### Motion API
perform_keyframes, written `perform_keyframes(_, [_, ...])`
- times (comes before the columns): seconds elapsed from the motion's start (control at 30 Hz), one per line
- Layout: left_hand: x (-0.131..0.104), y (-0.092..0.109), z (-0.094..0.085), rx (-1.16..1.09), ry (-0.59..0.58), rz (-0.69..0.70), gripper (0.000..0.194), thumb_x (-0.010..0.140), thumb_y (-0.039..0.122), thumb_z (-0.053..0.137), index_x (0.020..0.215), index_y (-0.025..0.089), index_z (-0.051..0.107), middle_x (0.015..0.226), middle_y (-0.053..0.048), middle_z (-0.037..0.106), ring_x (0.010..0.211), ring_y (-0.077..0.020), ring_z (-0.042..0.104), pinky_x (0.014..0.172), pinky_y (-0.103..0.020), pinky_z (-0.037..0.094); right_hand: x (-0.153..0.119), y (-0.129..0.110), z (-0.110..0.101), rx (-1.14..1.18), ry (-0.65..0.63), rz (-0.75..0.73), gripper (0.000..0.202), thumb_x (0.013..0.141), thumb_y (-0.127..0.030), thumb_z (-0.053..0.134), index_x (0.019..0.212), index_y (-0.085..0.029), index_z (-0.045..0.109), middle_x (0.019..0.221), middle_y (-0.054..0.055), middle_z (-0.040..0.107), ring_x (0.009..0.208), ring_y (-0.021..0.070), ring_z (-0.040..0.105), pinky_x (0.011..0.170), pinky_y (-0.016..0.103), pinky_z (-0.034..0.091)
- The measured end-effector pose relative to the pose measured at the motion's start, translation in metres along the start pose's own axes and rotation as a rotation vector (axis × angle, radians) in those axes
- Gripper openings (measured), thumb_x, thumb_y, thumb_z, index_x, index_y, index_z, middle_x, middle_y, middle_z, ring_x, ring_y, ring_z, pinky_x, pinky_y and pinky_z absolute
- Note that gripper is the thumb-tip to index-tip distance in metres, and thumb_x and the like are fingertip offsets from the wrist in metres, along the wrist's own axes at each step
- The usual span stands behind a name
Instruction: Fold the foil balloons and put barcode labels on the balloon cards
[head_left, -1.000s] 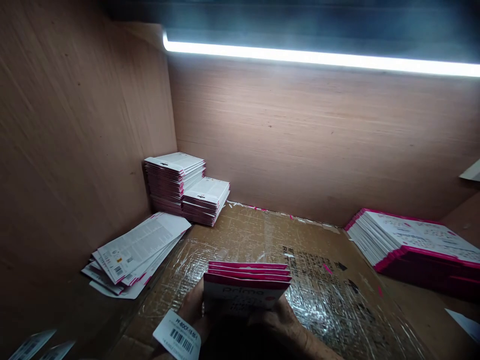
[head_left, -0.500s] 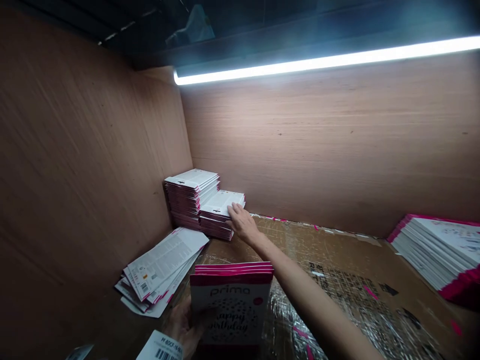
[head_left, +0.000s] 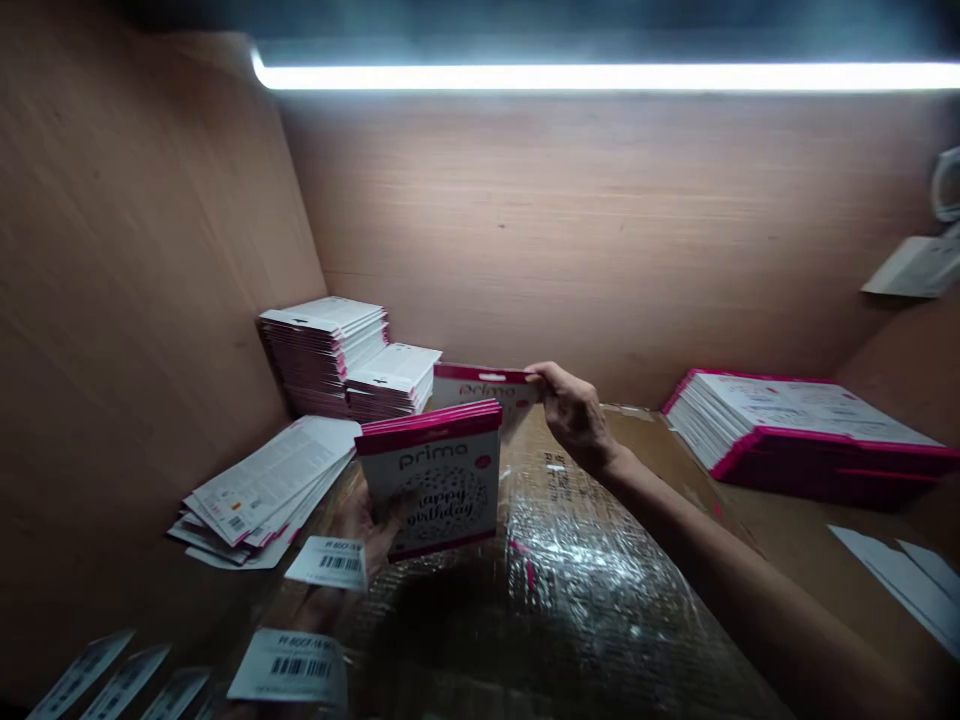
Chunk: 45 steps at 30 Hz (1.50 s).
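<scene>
My left hand [head_left: 371, 515] is closed on several upright "prima happy birthday" packets [head_left: 439, 490], white with pink top and bottom edges. White barcode labels [head_left: 330, 562] sit on the left hand and forearm. Just behind that bundle, my right hand [head_left: 574, 410] pinches a single packet [head_left: 487, 380] by its top right corner. Part of this packet is hidden by the bundle. Farther back in the left corner stand two stacks of white and pink packets, a taller stack [head_left: 322, 330] and a shorter stack [head_left: 394, 375].
Loose flat packets [head_left: 277, 485] lie fanned along the left wall. A pile of packets [head_left: 810, 410] leans at the right. The work surface is tape-covered cardboard [head_left: 600, 580]. More labels [head_left: 90, 670] hang at the lower left, and white paper strips [head_left: 900, 580] lie at the lower right.
My right hand has left the shorter stack and moved right, now with one packet in its fingers. The left hand's bundle has been raised, and the view has turned right.
</scene>
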<state>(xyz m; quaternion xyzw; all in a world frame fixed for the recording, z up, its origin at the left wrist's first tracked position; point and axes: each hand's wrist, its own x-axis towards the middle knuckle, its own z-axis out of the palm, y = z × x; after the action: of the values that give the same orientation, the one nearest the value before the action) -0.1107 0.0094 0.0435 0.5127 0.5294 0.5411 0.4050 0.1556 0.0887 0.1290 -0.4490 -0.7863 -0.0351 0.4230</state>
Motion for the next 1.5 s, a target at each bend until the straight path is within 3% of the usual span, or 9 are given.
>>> perform_keyframes(0.17, [-0.016,0.008,0.058,-0.191,-0.183,0.026,0.04,0.066,0.037,0.079,0.098,0.017,0.069,0.104,-0.009,0.075,0.101,-0.03,0.065,0.087,-0.038,0.052,-0.082,0.007,-0.039,0.346,0.071,0.25,0.03,0.096,-0.042,0.045,0.098,-0.018,0.062,0.079,0.002,0.063,0.067,0.0142,0.055,0.061,0.023,0.043])
perform_keyframes(0.3, [-0.03,0.013,0.085,-0.284,-0.245,-0.001,0.04,0.067,0.037,0.077,0.101,0.018,0.069,0.104,-0.009,0.074,0.104,-0.0297,0.064,0.088,-0.038,0.052,-0.103,0.016,-0.044,0.546,0.142,0.437,0.035,0.089,-0.048,0.053,0.104,-0.018,0.062,0.086,0.004,0.065,0.07,0.0147,0.056,0.062,0.024,0.045])
perform_keyframes(0.5, [-0.028,0.016,0.093,-0.323,-0.305,-0.051,0.037,0.06,0.033,0.083,0.091,0.017,0.072,0.088,-0.007,0.077,0.098,-0.03,0.066,0.085,-0.038,0.053,-0.105,0.026,-0.038,0.693,0.259,0.573,0.046,0.081,-0.061,0.056,0.076,-0.015,0.064,0.061,0.0,0.057,0.057,0.0135,0.049,0.052,0.024,0.042])
perform_keyframes(0.67, [-0.03,0.015,0.1,-0.335,-0.348,-0.054,0.024,0.063,0.026,0.082,0.084,0.019,0.073,0.085,-0.003,0.078,0.096,-0.0278,0.067,0.084,-0.034,0.053,-0.101,0.031,-0.047,0.595,0.495,0.563,0.043,0.081,-0.059,0.059,0.078,-0.017,0.061,0.067,-0.002,0.053,0.063,0.0127,0.043,0.059,0.023,0.038])
perform_keyframes(0.87, [-0.03,0.013,0.108,-0.353,-0.335,-0.035,0.031,0.064,0.03,0.08,0.092,0.019,0.071,0.093,-0.004,0.077,0.095,-0.0286,0.068,0.082,-0.036,0.054,-0.105,0.018,-0.038,0.724,0.258,0.51,0.048,0.081,-0.065,0.056,0.069,-0.018,0.059,0.063,-0.001,0.054,0.059,0.0132,0.046,0.056,0.023,0.039])
perform_keyframes(1.03, [-0.025,0.01,0.111,-0.337,-0.343,-0.005,0.03,0.069,0.032,0.077,0.093,0.017,0.07,0.094,-0.006,0.076,0.094,-0.0286,0.067,0.085,-0.039,0.053,-0.12,0.006,-0.025,0.889,0.134,0.528,0.074,0.085,-0.079,0.021,0.086,-0.018,0.064,0.072,0.005,0.063,0.069,0.0193,0.058,0.061,0.029,0.046])
perform_keyframes(1.1, [-0.026,0.008,0.114,-0.336,-0.364,0.006,0.03,0.07,0.032,0.076,0.094,0.017,0.069,0.095,-0.007,0.076,0.096,-0.0289,0.067,0.086,-0.04,0.053,-0.127,0.003,-0.028,0.94,0.072,0.522,0.076,0.079,-0.084,0.029,0.092,-0.018,0.064,0.077,0.007,0.066,0.072,0.0212,0.061,0.063,0.031,0.048])
perform_keyframes(1.23, [-0.03,0.007,0.13,-0.337,-0.428,0.048,0.036,0.074,0.031,0.073,0.108,0.02,0.067,0.11,-0.007,0.072,0.11,-0.03,0.061,0.095,-0.041,0.049,-0.146,0.008,-0.031,0.704,0.196,0.539,0.048,0.067,-0.059,0.074,0.09,-0.018,0.065,0.084,0.006,0.068,0.074,0.0207,0.06,0.068,0.031,0.049])
perform_keyframes(1.5, [-0.031,0.004,0.142,-0.179,-0.513,0.018,0.042,0.073,0.045,0.071,0.108,0.023,0.069,0.114,-0.007,0.071,0.123,-0.0332,0.052,0.106,-0.046,0.04,-0.178,0.013,-0.004,0.582,0.229,0.579,0.042,0.091,-0.056,0.045,0.11,-0.021,0.058,0.096,0.006,0.068,0.084,0.0215,0.059,0.074,0.03,0.049])
